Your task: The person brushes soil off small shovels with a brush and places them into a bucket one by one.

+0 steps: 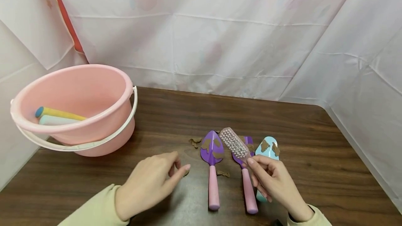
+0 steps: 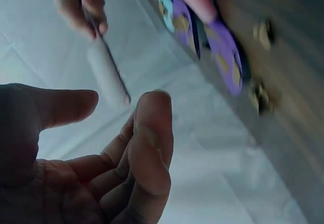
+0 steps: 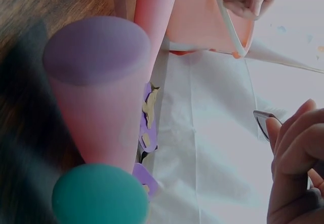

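My right hand (image 1: 273,179) pinches the handle of a small pale pink brush (image 1: 233,143), its bristles turned up toward the head camera. Under and beside it lie a purple trowel with a pink handle (image 1: 213,187), a second purple garden tool (image 1: 248,191) partly covered by the brush, and a light blue scoop-shaped tool (image 1: 267,147) partly behind the hand. Brown patches cling to all three blades. To their left hovers my left hand (image 1: 152,180), fingers loosely bent and holding nothing; the left wrist view shows a gap between thumb (image 2: 71,105) and fingers.
A pink bucket (image 1: 103,128) with a white handle stands at the left, a yellow and a pale green stick-like thing (image 1: 59,119) inside it. Brown flakes (image 1: 223,173) lie around the tools on the dark wooden table (image 1: 314,170). White sheeting (image 1: 204,44) encloses the back and sides.
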A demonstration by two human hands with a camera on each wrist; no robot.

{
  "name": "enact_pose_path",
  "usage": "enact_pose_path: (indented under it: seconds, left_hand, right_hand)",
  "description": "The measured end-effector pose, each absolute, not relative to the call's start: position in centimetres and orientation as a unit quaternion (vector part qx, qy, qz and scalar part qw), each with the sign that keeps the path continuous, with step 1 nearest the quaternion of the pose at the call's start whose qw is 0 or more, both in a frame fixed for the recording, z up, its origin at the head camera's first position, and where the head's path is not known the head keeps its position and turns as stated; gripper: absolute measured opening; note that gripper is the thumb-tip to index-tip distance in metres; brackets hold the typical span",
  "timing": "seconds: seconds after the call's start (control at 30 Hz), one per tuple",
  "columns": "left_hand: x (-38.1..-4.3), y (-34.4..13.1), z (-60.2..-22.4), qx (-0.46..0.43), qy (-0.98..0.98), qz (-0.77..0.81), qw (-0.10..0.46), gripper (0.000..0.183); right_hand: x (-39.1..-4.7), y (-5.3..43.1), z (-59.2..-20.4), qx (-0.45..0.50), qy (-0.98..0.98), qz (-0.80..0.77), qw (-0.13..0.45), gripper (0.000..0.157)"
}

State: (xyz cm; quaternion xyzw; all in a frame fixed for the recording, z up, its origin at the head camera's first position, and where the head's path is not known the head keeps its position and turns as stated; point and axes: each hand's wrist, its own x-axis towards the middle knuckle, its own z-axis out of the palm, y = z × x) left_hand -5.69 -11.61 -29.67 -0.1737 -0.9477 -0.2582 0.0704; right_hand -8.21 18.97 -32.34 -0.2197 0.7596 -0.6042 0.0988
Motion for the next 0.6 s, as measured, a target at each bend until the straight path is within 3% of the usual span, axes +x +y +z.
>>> enact_pose_path:
  seconds: [0.23, 0.43, 0.6]
  left_hand:
    - [-5.3, -8.8, -32.3, -0.192, -0.942, -0.274, 0.001, 0.034]
    - [-5.5, -7.2, -33.4, -0.205, -0.949, -0.237, -0.014, 0.039]
    - [-5.6, -6.5, -33.8, -0.199, -0.957, -0.21, -0.023, 0.054]
  right_hand:
    - [-8.3, 19.0, -32.6, -0.228, 0.746, -0.618, 0.1, 0.022]
    - [-8.2, 19.1, -32.5, -0.229, 0.749, -0.614, 0.094, 0.022]
    - [-8.2, 19.1, -32.6, -0.234, 0.746, -0.616, 0.093, 0.022]
